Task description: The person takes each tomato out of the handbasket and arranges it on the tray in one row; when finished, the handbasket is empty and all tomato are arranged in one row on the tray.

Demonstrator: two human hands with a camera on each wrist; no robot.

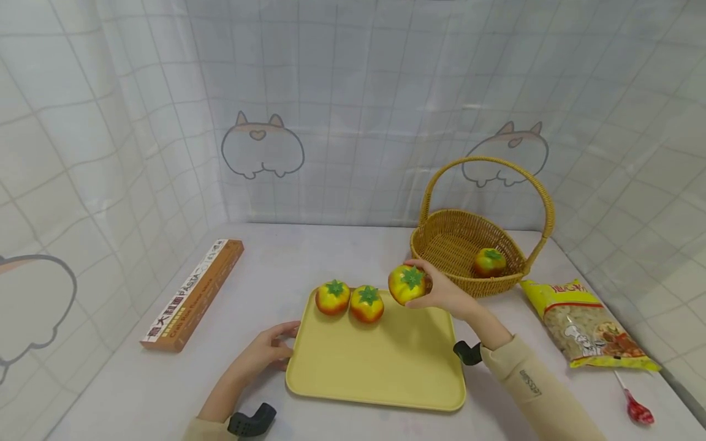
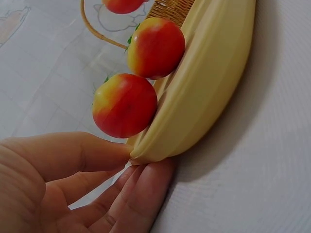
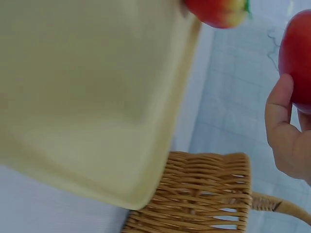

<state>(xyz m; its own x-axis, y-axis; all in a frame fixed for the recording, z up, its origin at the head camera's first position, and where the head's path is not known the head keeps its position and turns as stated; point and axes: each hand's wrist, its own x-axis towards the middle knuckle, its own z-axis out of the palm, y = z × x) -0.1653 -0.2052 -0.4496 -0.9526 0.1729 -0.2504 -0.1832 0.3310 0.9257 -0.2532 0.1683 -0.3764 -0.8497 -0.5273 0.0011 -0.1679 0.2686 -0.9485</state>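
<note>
My right hand [image 1: 444, 292] grips a red-and-yellow tomato [image 1: 407, 285] with a green star-shaped top, above the far right part of a pale yellow tray [image 1: 380, 361]. In the right wrist view that tomato [image 3: 297, 58] shows at the right edge, fingers against its side. Two more tomatoes, a left one [image 1: 333, 297] and a right one [image 1: 366, 304], sit side by side along the tray's far edge. My left hand [image 1: 265, 350] pinches the tray's left rim; the left wrist view shows the thumb above the rim and fingers beneath it.
Behind the tray at right stands a wicker basket [image 1: 441, 242] with a tall handle and one tomato [image 1: 489, 263] inside. A bag of pasta [image 1: 587, 324] and a red lollipop [image 1: 638, 409] lie at right, a long pasta box [image 1: 193, 297] at left. Tiled-print curtains surround the table.
</note>
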